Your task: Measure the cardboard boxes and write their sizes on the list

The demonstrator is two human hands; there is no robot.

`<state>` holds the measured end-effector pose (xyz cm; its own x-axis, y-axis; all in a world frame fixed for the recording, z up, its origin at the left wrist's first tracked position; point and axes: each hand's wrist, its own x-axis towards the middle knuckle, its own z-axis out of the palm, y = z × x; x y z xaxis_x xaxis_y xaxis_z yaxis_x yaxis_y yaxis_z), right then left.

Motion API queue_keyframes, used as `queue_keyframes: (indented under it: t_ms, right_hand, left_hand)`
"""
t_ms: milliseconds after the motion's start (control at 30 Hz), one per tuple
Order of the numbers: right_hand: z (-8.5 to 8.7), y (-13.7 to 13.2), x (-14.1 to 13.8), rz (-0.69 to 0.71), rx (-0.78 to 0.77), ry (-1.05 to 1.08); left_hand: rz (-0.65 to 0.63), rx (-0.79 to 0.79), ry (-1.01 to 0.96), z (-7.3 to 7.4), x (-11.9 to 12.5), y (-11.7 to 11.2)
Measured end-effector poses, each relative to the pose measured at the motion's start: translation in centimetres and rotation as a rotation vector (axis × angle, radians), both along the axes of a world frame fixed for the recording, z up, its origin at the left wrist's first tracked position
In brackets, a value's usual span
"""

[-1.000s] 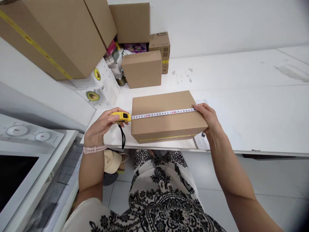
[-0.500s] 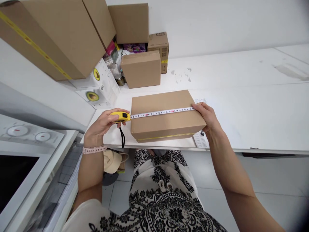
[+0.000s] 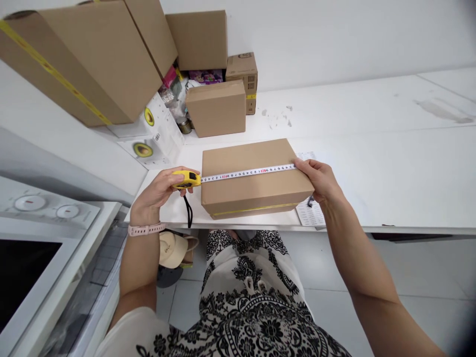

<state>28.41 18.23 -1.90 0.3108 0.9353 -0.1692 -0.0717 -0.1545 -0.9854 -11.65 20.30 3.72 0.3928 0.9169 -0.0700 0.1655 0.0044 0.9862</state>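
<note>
A brown cardboard box lies on the white table, with yellow tape along its near side. My left hand is closed around the yellow case of a tape measure, just beyond the box's left edge. The case's black wrist strap dangles toward the table's front edge. From the case, the white blade runs straight across the box top to its right edge. There my right hand pinches the blade's end, thumb on top; the other fingers are hidden behind the box side.
Under the box's right end lies a printed sheet. At the back left stand a smaller carton, white boxes with avocado pictures and large stacked cartons. A microwave is at the left.
My right hand has shifted very slightly at the blade's end. The left hand, the tape measure case and the box stay almost the same; the view has moved a little.
</note>
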Motion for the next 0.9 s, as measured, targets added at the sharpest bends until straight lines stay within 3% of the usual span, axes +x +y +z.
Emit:
queue_keyframes:
  t_ms: [100,200,333,400,500,533,567,633,700,800,900]
  right_hand:
    - [0.4,-0.1,0.1,0.0,0.017,-0.005]
    - [1.9,-0.1,0.8,0.004,0.113,0.009]
    - [6.9,1.0,2.2,0.012,0.365,0.014]
    - [9.7,2.3,2.2,0.134,0.426,0.022]
    - [12.3,5.3,0.6,0.458,0.326,-0.067]
    - [12.5,6.4,-0.2,0.58,0.266,-0.119]
    - [12.5,7.7,-1.2,0.698,0.209,-0.175]
    - [11.8,10.1,-3.1,0.879,0.137,-0.285]
    - [10.9,12.3,-4.6,0.978,0.108,-0.382]
    - [10.3,13.9,-5.6,0.987,0.086,-0.488]
    - [10.6,12.0,-5.2,0.893,0.113,-0.509]
  left_hand:
    - [0.028,0.009,0.029,0.3,0.3,-0.3]
    - [0.071,0.088,0.08,2.1,0.6,-2.0]
    - [0.007,0.247,0.127,5.2,1.1,-7.2]
    - [-0.136,0.226,0.105,5.4,2.3,-10.2]
    - [-0.461,0.106,-0.044,3.2,6.0,-13.9]
    - [-0.483,0.027,-0.077,2.0,7.8,-14.9]
    - [-0.475,-0.073,-0.129,0.7,9.6,-15.7]
    - [-0.333,-0.253,-0.259,-1.5,13.3,-16.9]
    - [-0.199,-0.337,-0.33,-2.9,16.3,-17.5]
    - [-0.055,-0.355,-0.398,-3.2,18.7,-17.3]
    - [-0.011,-0.369,-0.448,-2.8,19.0,-16.5]
